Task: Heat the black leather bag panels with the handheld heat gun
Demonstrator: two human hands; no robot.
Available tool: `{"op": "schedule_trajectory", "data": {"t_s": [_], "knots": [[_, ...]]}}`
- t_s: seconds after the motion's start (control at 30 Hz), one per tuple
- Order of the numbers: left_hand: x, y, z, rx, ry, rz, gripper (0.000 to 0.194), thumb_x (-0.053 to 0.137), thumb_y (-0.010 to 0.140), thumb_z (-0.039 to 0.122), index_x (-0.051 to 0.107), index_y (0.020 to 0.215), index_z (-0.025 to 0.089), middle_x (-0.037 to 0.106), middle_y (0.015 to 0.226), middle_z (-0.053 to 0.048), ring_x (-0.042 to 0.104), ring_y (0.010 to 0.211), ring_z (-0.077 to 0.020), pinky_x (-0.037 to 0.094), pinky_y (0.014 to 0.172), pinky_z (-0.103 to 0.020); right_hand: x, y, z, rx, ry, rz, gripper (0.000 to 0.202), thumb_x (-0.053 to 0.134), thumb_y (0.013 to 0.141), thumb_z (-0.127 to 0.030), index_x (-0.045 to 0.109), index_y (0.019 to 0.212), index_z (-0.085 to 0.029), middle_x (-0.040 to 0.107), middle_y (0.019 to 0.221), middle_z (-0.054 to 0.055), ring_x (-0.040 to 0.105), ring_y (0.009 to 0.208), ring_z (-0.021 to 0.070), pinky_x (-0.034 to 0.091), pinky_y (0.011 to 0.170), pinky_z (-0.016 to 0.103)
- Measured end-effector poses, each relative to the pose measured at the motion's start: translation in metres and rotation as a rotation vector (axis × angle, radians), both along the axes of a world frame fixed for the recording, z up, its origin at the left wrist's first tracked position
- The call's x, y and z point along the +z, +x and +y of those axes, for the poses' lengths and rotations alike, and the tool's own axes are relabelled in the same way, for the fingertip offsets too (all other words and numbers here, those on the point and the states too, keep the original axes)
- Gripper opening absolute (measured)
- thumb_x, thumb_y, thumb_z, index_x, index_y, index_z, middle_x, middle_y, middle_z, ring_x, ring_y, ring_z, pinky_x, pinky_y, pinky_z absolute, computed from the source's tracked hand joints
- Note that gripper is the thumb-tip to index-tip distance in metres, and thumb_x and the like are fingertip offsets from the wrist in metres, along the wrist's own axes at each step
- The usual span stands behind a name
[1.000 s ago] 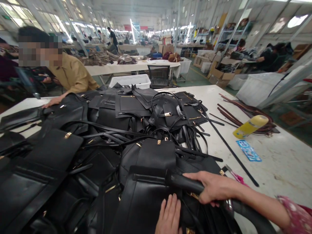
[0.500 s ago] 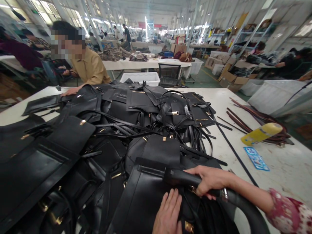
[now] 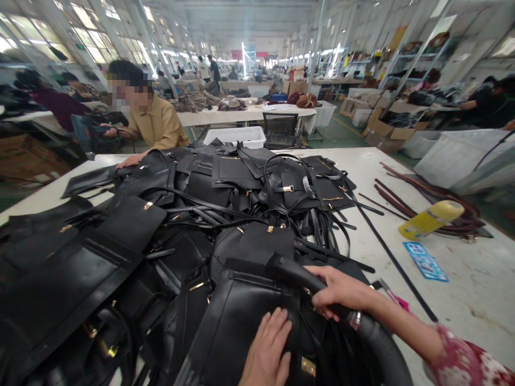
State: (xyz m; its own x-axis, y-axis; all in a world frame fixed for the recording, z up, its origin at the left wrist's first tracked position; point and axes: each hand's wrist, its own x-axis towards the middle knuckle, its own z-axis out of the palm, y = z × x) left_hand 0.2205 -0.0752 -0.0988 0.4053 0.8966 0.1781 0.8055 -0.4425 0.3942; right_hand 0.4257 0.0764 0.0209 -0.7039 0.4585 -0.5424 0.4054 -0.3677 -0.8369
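From my remote seat I read the step in hand as working a black hose nozzle [image 3: 290,271] over the top edge of the nearest black bag [image 3: 237,327], which lies at 6 o'clock on the table [image 3: 462,300].

The right hand [image 3: 341,292] has its fingers wrapped closed around the nozzle, just ahead of the metal collar where the ribbed hose [image 3: 380,351] begins. The left hand [image 3: 267,348] lies palm down on the bag's front panel, fingers straight and close together, gripping nothing.

My judgement is that any further pass calls for the left palm holding the panel flat while the nozzle tip stays on the leather and clear of the gold clasp.

The pile of bags [image 3: 132,236] spreads from 9 to 12 o'clock. A co-worker's hand [image 3: 127,160] rests on its far edge at 11.

At 2 o'clock lie 1 yellow can [image 3: 430,220], 1 blue card [image 3: 425,261] and a bundle of brown straps [image 3: 426,190].

Containers:
- 1 white bin [image 3: 235,135] stands past the table at 12 o'clock; I cannot see inside it.
- 1 white tub [image 3: 446,155] stands at 2 o'clock, and its contents are hidden too.
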Motion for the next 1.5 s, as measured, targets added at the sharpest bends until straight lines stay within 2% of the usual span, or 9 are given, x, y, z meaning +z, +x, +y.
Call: {"op": "schedule_trajectory", "data": {"t_s": [0.13,0.23,0.43,0.67,0.77,0.93,1.03,1.33,1.5], "knots": [[0.005,-0.081,-0.008,0.785,-0.042,-0.124,0.054,0.045,0.075,0.034,0.037,0.124,0.012,0.04,0.13,-0.017,0.033,0.123,-0.0276,0.03,0.101,-0.048,0.005,0.024,-0.014,-0.198,0.093,0.023,0.065,0.053,0.069,-0.016,0.03,0.129,-0.022,0.052,0.049,-0.008,0.047,0.037,0.0078,0.043,0.037,0.017],[0.016,-0.131,-0.013,1.075,-0.493,-0.438,0.069,0.049,0.066,0.049,0.043,0.117,0.003,0.06,0.102,-0.018,0.053,0.103,-0.0313,0.039,0.092,-0.046,-0.003,0.042,-0.034,-0.267,0.094,-0.043,0.07,0.053,0.068,-0.017,0.025,0.132,-0.021,0.054,0.051,-0.007,0.046,0.037,0.0082,0.043,0.037,0.018],[0.052,-0.108,-0.022,0.9,-0.807,-1.088,0.047,0.063,0.062,0.035,0.055,0.104,0.018,0.066,0.098,-0.006,0.058,0.096,-0.0234,0.046,0.082,-0.032,-0.018,0.055,-0.071,-0.388,0.04,-0.104,0.084,0.056,0.064,-0.02,0.012,0.136,-0.018,0.053,0.052,-0.006,0.046,0.038,0.01,0.043,0.036,0.02],[0.026,-0.059,-0.046,0.873,-0.728,-1.249,0.053,0.073,0.05,0.028,0.059,0.1,0.017,0.063,0.107,-0.009,0.053,0.103,-0.0279,0.041,0.089,-0.037,0.003,0.008,-0.061,-0.122,0.027,-0.128,0.08,0.055,0.066,-0.017,0.016,0.135,-0.024,0.054,0.055,-0.006,0.052,0.043,0.011,0.044,0.038,0.019],[0.02,-0.066,-0.032,0.759,-0.739,-1.289,0.049,0.07,0.056,0.028,0.058,0.102,0.015,0.063,0.105,-0.01,0.055,0.099,-0.0249,0.04,0.09,-0.036,0.003,-0.026,-0.045,0.008,0.04,-0.147,0.076,0.055,0.067,-0.018,0.018,0.134,-0.024,0.053,0.047,-0.006,0.052,0.041,0.0116,0.044,0.037,0.018],[0.017,-0.1,0.037,0.927,-0.667,-1.234,0.038,0.068,0.057,0.025,0.061,0.093,0.013,0.065,0.071,-0.001,0.058,0.071,-0.0148,0.042,0.071,-0.026,0.005,-0.061,-0.032,0.029,-0.016,-0.051,0.07,0.054,0.068,-0.017,0.025,0.131,-0.025,0.053,0.047,-0.007,0.053,0.039,0.0109,0.044,0.034,0.016],[0.01,-0.109,0.064,0.832,-0.766,-1.306,0.023,0.065,0.056,0.02,0.064,0.077,0.011,0.063,0.058,0.0,0.055,0.056,-0.0139,0.04,0.06,-0.026,0.005,-0.069,-0.035,0.022,-0.051,-0.024,0.069,0.053,0.066,-0.016,0.029,0.13,-0.025,0.052,0.046,-0.007,0.053,0.037,0.0104,0.044,0.032,0.015],[0.011,-0.108,0.061,0.641,-1.006,-1.493,0.017,0.062,0.051,0.011,0.063,0.068,0.012,0.063,0.054,0.0,0.052,0.047,-0.0112,0.035,0.051,-0.023,-0.023,-0.101,-0.037,-0.047,-0.143,0.065,0.05,0.054,0.064,-0.014,0.046,0.112,-0.019,0.054,0.045,-0.005,0.053,0.035,0.0122,0.044,0.03,0.017],[0.012,-0.113,0.062,0.613,-1.031,-1.584,0.022,0.064,0.053,0.017,0.063,0.075,0.013,0.063,0.056,-0.001,0.054,0.05,-0.0126,0.038,0.054,-0.024,-0.017,-0.099,-0.036,-0.172,-0.078,0.117,0.035,0.055,0.066,-0.02,0.048,0.1,-0.019,0.051,0.052,-0.006,0.052,0.037,0.01,0.045,0.034,0.018]]}}
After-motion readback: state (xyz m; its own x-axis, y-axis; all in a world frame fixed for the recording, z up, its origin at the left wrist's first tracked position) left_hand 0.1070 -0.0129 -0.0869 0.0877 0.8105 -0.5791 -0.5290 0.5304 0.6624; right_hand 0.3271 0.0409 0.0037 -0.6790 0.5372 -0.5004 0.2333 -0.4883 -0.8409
